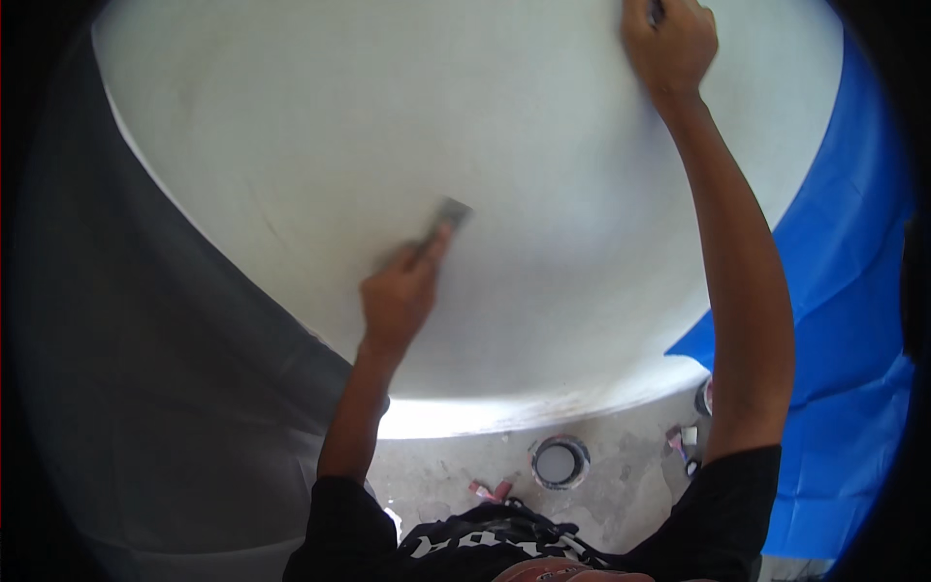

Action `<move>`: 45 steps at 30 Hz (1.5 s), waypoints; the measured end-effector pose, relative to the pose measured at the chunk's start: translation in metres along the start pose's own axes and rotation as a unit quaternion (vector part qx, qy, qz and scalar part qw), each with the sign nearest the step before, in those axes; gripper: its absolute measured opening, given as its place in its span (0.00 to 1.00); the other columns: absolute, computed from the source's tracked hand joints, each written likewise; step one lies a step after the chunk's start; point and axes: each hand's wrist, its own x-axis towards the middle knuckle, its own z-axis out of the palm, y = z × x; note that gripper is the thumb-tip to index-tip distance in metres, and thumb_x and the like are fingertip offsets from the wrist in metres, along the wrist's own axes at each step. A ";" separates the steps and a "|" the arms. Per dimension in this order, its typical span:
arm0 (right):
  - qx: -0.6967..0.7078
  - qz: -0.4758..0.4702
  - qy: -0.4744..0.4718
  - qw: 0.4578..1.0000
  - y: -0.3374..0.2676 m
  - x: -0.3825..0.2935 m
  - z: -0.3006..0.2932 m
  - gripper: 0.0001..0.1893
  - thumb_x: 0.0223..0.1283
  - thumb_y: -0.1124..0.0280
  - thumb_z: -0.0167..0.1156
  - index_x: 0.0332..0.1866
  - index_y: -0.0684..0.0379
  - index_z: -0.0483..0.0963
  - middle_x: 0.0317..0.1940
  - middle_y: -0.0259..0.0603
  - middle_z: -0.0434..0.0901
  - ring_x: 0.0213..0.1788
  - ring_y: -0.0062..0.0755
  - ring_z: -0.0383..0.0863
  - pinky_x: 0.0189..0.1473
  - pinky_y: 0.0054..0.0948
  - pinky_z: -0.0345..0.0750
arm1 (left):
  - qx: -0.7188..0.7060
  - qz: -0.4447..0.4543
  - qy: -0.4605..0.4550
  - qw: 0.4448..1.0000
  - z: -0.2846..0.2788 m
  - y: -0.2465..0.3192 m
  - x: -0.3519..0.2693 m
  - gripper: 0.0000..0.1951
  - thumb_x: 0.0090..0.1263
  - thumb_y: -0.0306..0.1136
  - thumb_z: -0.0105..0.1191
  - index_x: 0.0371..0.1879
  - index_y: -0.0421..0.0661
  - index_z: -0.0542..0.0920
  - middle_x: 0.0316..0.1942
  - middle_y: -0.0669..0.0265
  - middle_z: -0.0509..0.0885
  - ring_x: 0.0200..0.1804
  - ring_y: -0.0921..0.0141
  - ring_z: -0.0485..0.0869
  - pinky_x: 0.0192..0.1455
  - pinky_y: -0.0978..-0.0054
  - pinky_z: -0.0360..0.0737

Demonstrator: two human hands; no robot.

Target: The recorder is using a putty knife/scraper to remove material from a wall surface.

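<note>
A broad, smooth white panel [524, 291] fills the view before me, looking curved in the wide lens. My left hand [398, 297] grips a putty knife [454, 212], its dark blade at or close to the panel's surface near the middle; motion blurs it. At the top edge of the view, my right hand [676, 51] is closed in a fist against or just off the panel. Between its fingers shows part of a small dark object [656, 13], perhaps a handle; the rest is cut off or hidden.
Grey sheeting [182, 378] borders the panel at left, blue sheeting [836, 349] at right. On the concrete floor [618, 502] stands an open bucket [558, 463] with pale contents. Brushes [494, 490] lie beside it; another brush [676, 439] and a partly hidden container [704, 397] are at right.
</note>
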 end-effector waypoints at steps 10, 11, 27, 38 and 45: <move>-0.004 -0.002 0.006 1.000 0.021 -0.010 0.009 0.12 0.66 0.73 0.60 0.25 0.62 0.73 0.20 0.47 0.75 0.26 0.47 0.74 0.38 0.44 0.70 | -0.145 -0.202 0.043 0.968 0.005 0.022 0.056 0.19 0.77 0.24 0.58 0.66 0.47 0.85 0.23 0.68 0.77 0.25 0.81 0.67 0.27 0.79 0.64; -0.001 -0.003 0.006 1.000 0.024 -0.008 0.007 0.12 0.66 0.73 0.60 0.25 0.62 0.73 0.20 0.47 0.75 0.26 0.47 0.74 0.38 0.44 0.70 | -0.136 -0.147 -0.026 0.979 0.009 0.042 0.053 0.19 0.77 0.24 0.58 0.66 0.47 0.85 0.23 0.67 0.77 0.25 0.81 0.67 0.27 0.80 0.64; 0.014 0.002 0.004 1.000 0.002 0.003 -0.016 0.15 0.67 0.69 0.62 0.24 0.60 0.72 0.17 0.39 0.72 0.22 0.41 0.68 0.34 0.40 0.68 | -0.083 -0.204 0.106 0.970 -0.007 0.053 0.036 0.27 0.71 0.24 0.63 0.69 0.61 0.84 0.27 0.67 0.82 0.22 0.71 0.74 0.27 0.72 0.75; -0.006 0.013 0.008 1.000 -0.003 0.014 -0.022 0.15 0.66 0.76 0.61 0.22 0.62 0.69 0.18 0.46 0.71 0.22 0.45 0.68 0.36 0.41 0.67 | -0.027 -0.135 0.073 0.988 -0.011 0.043 0.004 0.32 0.67 0.17 0.58 0.70 0.61 0.83 0.27 0.65 0.79 0.22 0.73 0.72 0.28 0.73 0.74; 0.009 0.020 0.022 1.000 0.009 0.010 -0.024 0.16 0.67 0.75 0.60 0.22 0.63 0.67 0.18 0.48 0.71 0.23 0.45 0.67 0.36 0.41 0.67 | -0.062 -0.010 0.037 0.997 -0.006 0.038 -0.008 0.22 0.76 0.22 0.57 0.67 0.50 0.84 0.24 0.69 0.79 0.22 0.76 0.70 0.26 0.76 0.70</move>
